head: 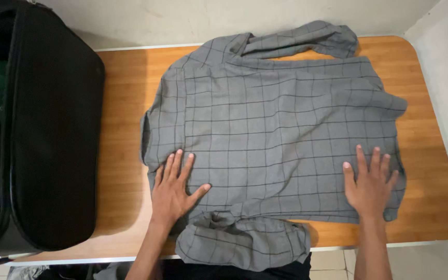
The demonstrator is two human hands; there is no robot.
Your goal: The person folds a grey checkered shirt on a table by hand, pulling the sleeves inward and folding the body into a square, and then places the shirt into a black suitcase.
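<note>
Partly out of my view is the black suitcase [53, 129] at the left: its open interior runs off the frame edge and is too dark for me to read, apart from a dim greenish patch. I lose both my forearms at the bottom edge, and the near rim of the wooden table [120, 155] is hidden where cloth hangs over it. One sleeve [245, 243] droops off that near edge in a bunched lump, so I cannot see its cuff; the other sleeve [302, 39] is folded across the top, by the wall.

I see the grey checked shirt [281, 119] lying spread flat across the middle of the table, just right of the suitcase and apart from it. Its cloth looks soft and matte, crossed by thin dark lines in a wide grid, with shallow wrinkles near the right side. The tabletop is warm orange wood grain with rounded corners and a pale edge band.

My left hand [175, 189] lies palm down on the shirt's near left corner, fingers spread, pinching nothing. My right hand [370, 184] presses flat on the near right part, fingers splayed too, gripping nothing.
</note>
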